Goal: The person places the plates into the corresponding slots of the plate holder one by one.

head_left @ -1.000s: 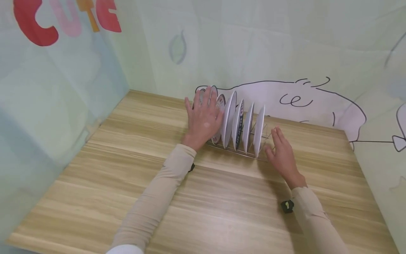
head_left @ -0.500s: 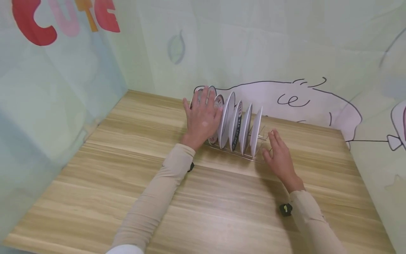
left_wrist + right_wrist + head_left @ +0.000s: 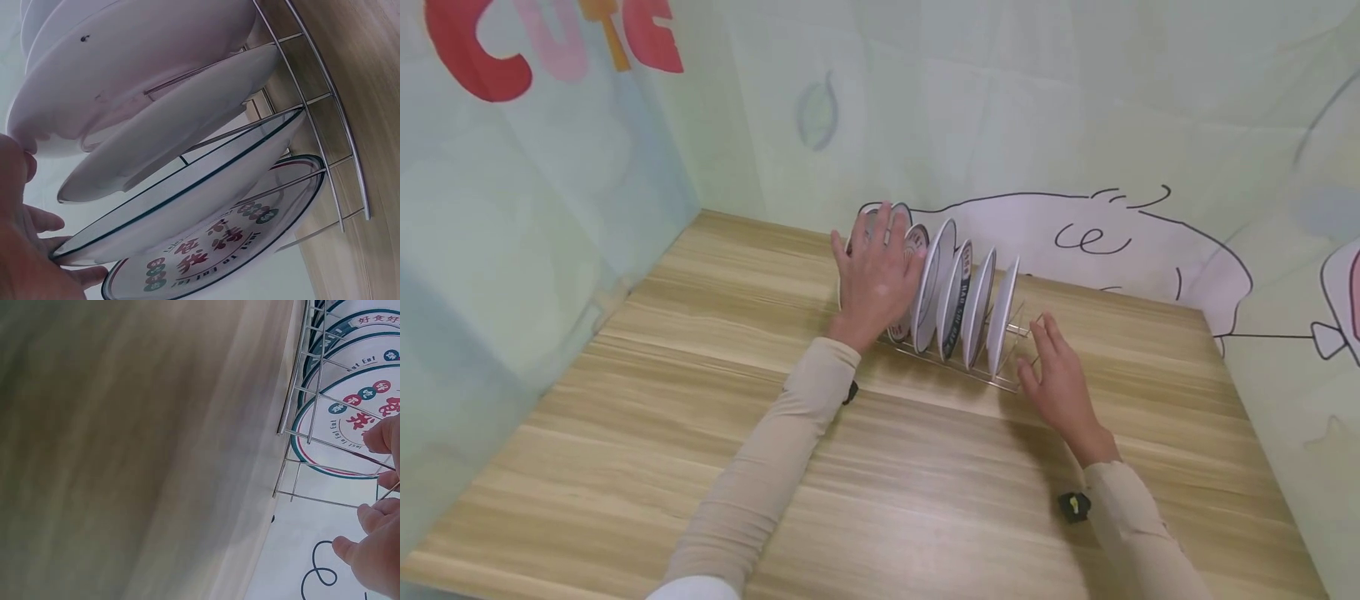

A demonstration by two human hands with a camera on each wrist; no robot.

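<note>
A wire dish rack (image 3: 951,367) stands near the back of the table, holding a row of upright white plates (image 3: 931,287). Patterned rims and lettering show on several of them. My left hand (image 3: 876,279) spreads its straight fingers over the plates at the left end. In the left wrist view, fingers (image 3: 44,219) touch the edges of a green-rimmed plate (image 3: 187,194) and reach past it. At the rack's right end, my right hand (image 3: 1063,387) pinches the end wire. Its thumb (image 3: 382,436) lies on the plate side, with fingers (image 3: 378,519) outside the wire.
The wood-grain table (image 3: 880,467) extends in front of the rack and to both sides. Cloth backdrops (image 3: 1000,100) with cartoon prints stand behind and at the left. A small dark device (image 3: 1074,506) sits at my right wrist.
The rack's right end has swung slightly left and toward me, plates included. My right hand has moved with it. The left hand has stayed at the left-end plates.
</note>
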